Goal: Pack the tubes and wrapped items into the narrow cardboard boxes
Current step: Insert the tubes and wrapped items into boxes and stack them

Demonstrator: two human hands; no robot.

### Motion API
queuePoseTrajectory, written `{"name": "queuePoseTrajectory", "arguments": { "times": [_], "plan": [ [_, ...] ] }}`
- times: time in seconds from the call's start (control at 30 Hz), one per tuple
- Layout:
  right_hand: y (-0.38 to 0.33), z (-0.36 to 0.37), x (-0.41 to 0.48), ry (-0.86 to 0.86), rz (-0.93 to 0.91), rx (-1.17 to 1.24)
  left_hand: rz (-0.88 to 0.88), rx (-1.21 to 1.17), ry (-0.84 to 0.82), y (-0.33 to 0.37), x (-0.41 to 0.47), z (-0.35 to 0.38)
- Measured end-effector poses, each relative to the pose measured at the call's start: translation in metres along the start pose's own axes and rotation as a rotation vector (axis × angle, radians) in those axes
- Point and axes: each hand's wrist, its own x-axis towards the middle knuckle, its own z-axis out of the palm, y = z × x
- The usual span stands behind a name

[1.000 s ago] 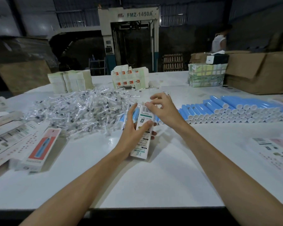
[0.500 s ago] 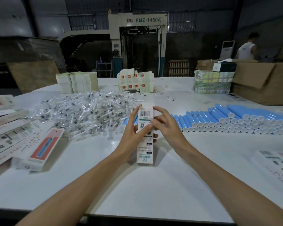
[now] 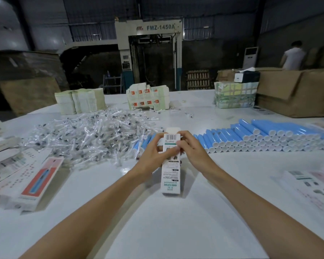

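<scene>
Both hands meet on one narrow cardboard box (image 3: 171,171) in the middle of the bench (image 3: 166,225), and it stands nearly upright with its printed face toward the camera and a barcode panel at its top. Its lower end is at the bench surface, though whether it truly rests there cannot be told. The left hand (image 3: 151,157) grips the box from the left side, its fingers (image 3: 156,141) curled up along the left edge and the thumb laid across the front face. The right hand (image 3: 194,153) grasps the top from the right, its fingers (image 3: 185,135) bent over the upper right corner beside the barcode and the thumb pressed on the front near the left thumb. A plain white flap shows just behind the barcode panel, above the fingertips. Just beyond the hands, to the left, lies a wide heap of clear wrapped items (image 3: 86,136). To the right a long row of blue tubes (image 3: 260,136) with white caps lies side by side, reaching toward the right edge. At the near left a closed box with a red panel (image 3: 38,182) lies flat beside loose printed sheets, and more flat printed cartons (image 3: 310,186) lie at the near right. At the far side of the bench stand pale stacks of folded cartons (image 3: 80,100), and large brown cartons (image 3: 295,90) sit at the far right
</scene>
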Motion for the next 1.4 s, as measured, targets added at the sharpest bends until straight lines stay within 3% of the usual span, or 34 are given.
{"name": "queuePoseTrajectory", "arguments": {
  "times": [0.1, 0.3, 0.4, 0.53, 0.8, 1.07, 1.23, 1.4],
  "plan": [
    [0.007, -0.001, -0.002, -0.042, 0.060, -0.032, -0.065, -0.101, 0.025, -0.013, -0.004, 0.004],
    [0.006, -0.003, 0.008, 0.184, 0.114, 0.150, -0.061, -0.075, -0.038, -0.009, -0.012, 0.004],
    [0.005, -0.013, 0.011, 0.158, 0.126, 0.107, -0.030, -0.058, -0.073, -0.005, -0.014, 0.007],
    [0.001, -0.021, 0.007, 0.108, 0.053, 0.007, -0.040, -0.065, -0.136, -0.004, -0.016, 0.008],
    [0.000, -0.026, 0.012, 0.080, -0.160, -0.188, -0.147, -0.088, -0.112, -0.004, -0.016, 0.007],
    [-0.017, -0.025, 0.012, 0.142, -0.036, 0.259, -0.043, -0.198, -0.077, 0.007, -0.019, 0.012],
    [-0.030, -0.023, 0.009, 0.126, -0.004, 0.468, 0.143, 0.001, -0.065, 0.015, -0.018, 0.014],
    [-0.031, -0.022, 0.006, 0.059, 0.039, 0.508, 0.157, 0.056, -0.046, 0.015, -0.018, 0.011]
  ]
}}
